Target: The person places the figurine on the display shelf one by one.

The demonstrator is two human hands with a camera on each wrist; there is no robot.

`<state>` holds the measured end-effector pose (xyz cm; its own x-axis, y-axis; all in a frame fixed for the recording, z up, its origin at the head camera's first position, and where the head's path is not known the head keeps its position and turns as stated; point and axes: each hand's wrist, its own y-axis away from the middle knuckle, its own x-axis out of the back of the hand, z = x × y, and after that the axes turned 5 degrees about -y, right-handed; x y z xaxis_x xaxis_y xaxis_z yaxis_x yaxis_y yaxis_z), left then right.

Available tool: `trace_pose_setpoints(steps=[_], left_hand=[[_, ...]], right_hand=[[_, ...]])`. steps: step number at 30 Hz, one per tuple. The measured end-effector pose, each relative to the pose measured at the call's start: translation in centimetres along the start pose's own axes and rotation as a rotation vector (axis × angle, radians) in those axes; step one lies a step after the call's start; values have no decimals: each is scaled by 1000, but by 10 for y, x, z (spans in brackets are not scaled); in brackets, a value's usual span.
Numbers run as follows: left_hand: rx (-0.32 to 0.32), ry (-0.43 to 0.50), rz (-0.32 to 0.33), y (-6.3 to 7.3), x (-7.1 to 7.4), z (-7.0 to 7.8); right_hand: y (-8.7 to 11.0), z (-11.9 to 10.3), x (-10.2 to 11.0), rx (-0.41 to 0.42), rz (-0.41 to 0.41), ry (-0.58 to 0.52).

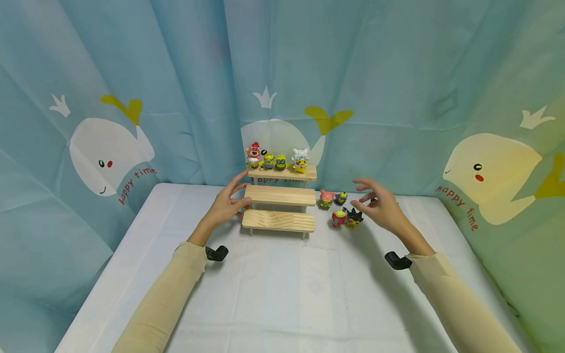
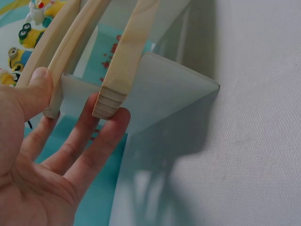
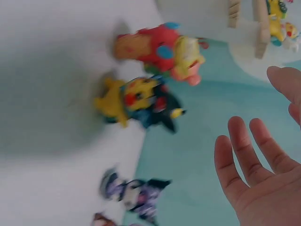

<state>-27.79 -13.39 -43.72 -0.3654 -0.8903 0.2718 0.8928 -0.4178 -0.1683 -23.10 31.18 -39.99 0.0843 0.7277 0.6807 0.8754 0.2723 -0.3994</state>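
A three-step wooden display stand (image 1: 279, 220) stands on the table. My left hand (image 1: 224, 208) is at its left side, fingers spread and fairly straight. In the left wrist view the thumb (image 2: 40, 87) lies against a board, and fingertips touch the end of the lowest board (image 2: 110, 103). My right hand (image 1: 381, 208) hovers empty beside small figurines, its fingers apart. Nearest it is a yellow figurine in a dark hood (image 1: 354, 218), next to a green-faced figurine in red (image 1: 339, 217). Behind these stand a pink-hooded figurine (image 1: 325, 199) and a small yellow-and-blue one (image 1: 341, 198).
On the top step stand a pink bear figurine (image 1: 253, 156), two minion figurines (image 1: 268, 161) and a yellow figurine with a white fluffy hat (image 1: 300, 161). A purple-and-black figurine (image 3: 141, 194) shows in the right wrist view. Blue curtains (image 1: 176, 73) hang around the table.
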Motion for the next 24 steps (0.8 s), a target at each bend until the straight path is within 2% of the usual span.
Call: trace_pose_setpoints(steps=[5, 12, 19, 24], left_hand=[[-5, -9, -1, -1, 0, -1], [18, -5, 6, 0, 1, 1], [11, -13, 7, -1, 0, 0], [13, -15, 6, -1, 0, -1]], right_hand=[[17, 14, 1, -20, 27, 13], [33, 28, 1, -52, 10, 3], [42, 42, -5, -121, -32, -64], [46, 49, -11, -124, -66, -136]])
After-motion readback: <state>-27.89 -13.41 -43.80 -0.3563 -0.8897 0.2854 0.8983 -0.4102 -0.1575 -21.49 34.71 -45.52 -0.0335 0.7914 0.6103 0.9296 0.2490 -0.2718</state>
